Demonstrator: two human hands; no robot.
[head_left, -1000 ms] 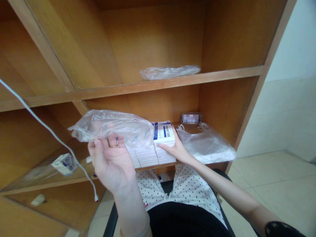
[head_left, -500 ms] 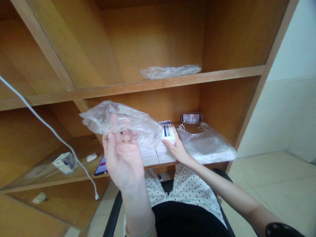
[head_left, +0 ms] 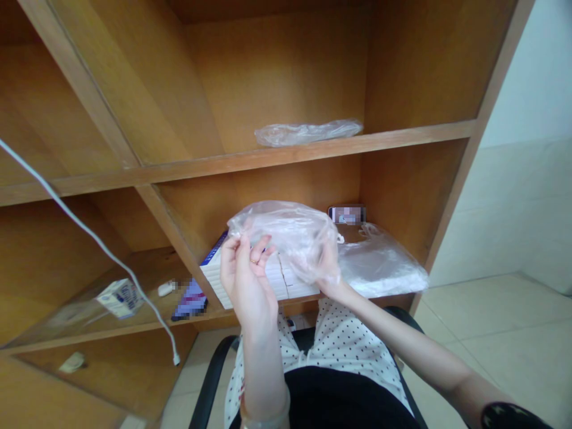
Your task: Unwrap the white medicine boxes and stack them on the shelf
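My left hand is raised in front of the lower shelf and pinches the edge of a thin clear plastic bag. The bag drapes to the right over my right hand, whose fingers are hidden under the film. Behind both hands a row of white boxes with blue print lies on the lower shelf.
A pile of clear plastic bags lies right of the boxes, another clear bag on the upper shelf. A small carton, a phone and a hanging white cable are at the left. A chair arm is below.
My left hand carried the plastic bag to the right, across the boxes. My right hand left the top box and now sits under the bag.
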